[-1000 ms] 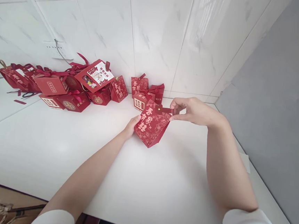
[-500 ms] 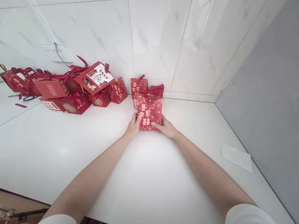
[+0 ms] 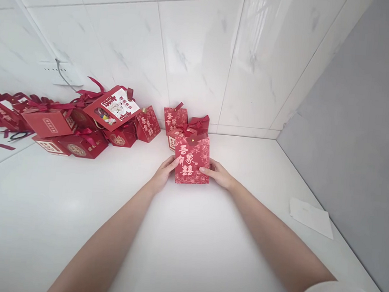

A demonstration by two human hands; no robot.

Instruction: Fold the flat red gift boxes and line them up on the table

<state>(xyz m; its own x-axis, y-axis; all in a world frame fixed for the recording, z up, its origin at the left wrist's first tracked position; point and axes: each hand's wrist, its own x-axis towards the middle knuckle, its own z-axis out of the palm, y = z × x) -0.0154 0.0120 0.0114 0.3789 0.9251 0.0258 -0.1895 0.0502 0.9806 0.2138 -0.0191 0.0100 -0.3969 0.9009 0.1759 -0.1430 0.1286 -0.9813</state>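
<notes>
A red gift box with gold characters and a flower pattern stands upright on the white table, its flap closed with a small stud at the top. My left hand grips its left side, thumb on the front face. My right hand grips its right side, fingers curled against the box. Right behind it, near the wall, stand three similar red boxes.
A heap of several red gift boxes with ribbons lies along the tiled wall at the back left, below a wall socket. A white sheet of paper lies at the right, beside a grey wall panel.
A second ago my right hand pinched the box's flap while the box was tilted; since then the box was set upright near the back boxes, and both hands hold its sides.
</notes>
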